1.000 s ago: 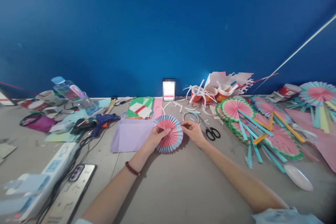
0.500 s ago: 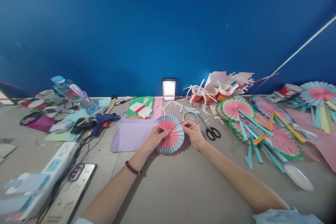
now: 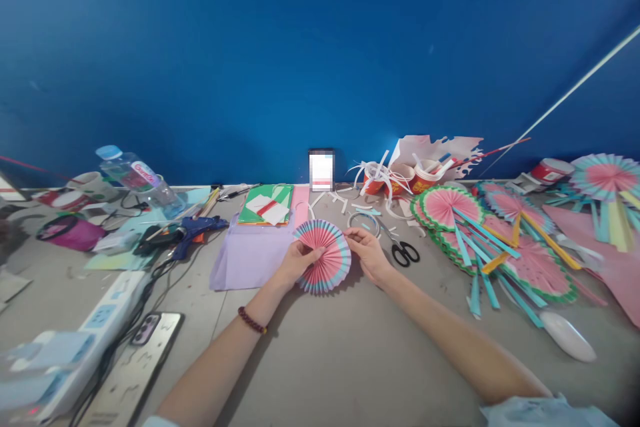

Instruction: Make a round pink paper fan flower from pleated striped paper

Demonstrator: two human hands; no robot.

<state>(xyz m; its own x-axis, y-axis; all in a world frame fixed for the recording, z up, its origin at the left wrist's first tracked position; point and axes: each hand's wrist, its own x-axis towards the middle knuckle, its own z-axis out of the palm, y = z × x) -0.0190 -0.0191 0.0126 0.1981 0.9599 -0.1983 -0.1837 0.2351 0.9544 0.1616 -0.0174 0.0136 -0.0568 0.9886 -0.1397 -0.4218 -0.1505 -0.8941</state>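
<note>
Glue gun (image 3: 195,233) lies well left of the hands, then purple paper (image 3: 250,259) just beside the left hand (image 3: 295,265), whose thumb presses the pleated disc (image 3: 329,259) against its curled fingers. Between both hands, that disc is already spread to a full round, so the folding looks done; no strips show on it. The right hand's (image 3: 369,255) fingertips draw together at its rim, whether gripping I cannot tell. Further right lie scissors (image 3: 405,255) and watermelon-patterned fans (image 3: 445,207) with blue strips.
</note>
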